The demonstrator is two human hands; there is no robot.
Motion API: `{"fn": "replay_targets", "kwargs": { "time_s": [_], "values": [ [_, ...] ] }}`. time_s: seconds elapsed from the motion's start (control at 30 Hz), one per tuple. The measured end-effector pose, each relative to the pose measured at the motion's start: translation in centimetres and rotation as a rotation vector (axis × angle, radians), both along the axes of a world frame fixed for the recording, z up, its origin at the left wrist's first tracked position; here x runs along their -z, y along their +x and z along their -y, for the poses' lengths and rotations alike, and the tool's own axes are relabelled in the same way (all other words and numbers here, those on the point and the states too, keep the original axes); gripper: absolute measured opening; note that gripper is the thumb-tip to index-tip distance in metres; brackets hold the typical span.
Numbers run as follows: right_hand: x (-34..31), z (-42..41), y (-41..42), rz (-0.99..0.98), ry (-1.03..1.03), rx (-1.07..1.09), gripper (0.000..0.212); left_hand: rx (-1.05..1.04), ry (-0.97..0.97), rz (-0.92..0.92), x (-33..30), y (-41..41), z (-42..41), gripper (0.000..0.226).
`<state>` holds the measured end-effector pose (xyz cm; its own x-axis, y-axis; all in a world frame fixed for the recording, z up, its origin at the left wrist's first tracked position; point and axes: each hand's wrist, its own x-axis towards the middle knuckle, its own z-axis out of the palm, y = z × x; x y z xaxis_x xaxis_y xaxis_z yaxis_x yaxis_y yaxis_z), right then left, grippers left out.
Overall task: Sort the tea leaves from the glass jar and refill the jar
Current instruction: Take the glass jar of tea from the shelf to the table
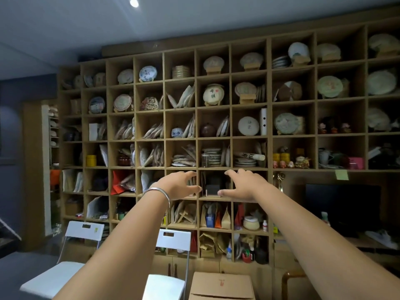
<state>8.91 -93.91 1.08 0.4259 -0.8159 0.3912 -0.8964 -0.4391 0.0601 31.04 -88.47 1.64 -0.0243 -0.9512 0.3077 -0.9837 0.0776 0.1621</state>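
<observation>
Though near, jar (205,160) above left grip (178,185)

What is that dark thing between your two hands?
Between the left hand and right hand, the head view shows a dark box on the shelf.

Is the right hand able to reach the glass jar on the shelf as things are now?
Probably yes. The glass jar stands at the front of its compartment with nothing before it. The right hand is open and empty, just below and right of it, so only a short lift seems needed.
</observation>
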Motion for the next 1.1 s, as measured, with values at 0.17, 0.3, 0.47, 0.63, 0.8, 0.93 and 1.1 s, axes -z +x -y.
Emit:
{"fn": "replay_targets", "kwargs": {
  "time_s": [0.17, 0.3, 0.47, 0.63, 0.8, 0.93, 1.1],
  "values": [
    [0.9, 8.7, 2.7, 0.008, 0.02, 0.01, 0.089, 0.017, 0.016, -0.023, 0.9, 2.7, 9.5, 0.068],
    [1.7, 15.4, 4.9, 0.009, 0.04, 0.021, 0.087, 0.045, 0.046, -0.049, 2.3, 5.4, 16.8, 0.068],
    [2.7, 24.2, 8.0, 0.017, 0.038, 0.087, 0.086, 0.067, 0.039, -0.051, 2.8, 10.1, 27.1, 0.068],
    [2.1, 33.0, 11.5, 0.019, 0.05, 0.138, 0.085, 0.121, 0.028, -0.041, 1.5, 14.5, 37.3, 0.071],
    [0.6, 40.6, 14.2, 0.047, 0.02, 0.192, 0.087, 0.156, 0.023, 0.026, 0.4, 17.2, 45.8, 0.072],
    [0.1, 45.9, 15.7, 0.057, 0.02, 0.217, 0.083, 0.217, 0.016, 0.032, -0.3, 18.2, 51.5, 0.069],
    [0.5, 52.1, 17.0, 0.038, 0.005, 0.229, 0.08, 0.254, -0.077, -0.018, 0.0, 18.6, 57.8, 0.064]
  ]
}}
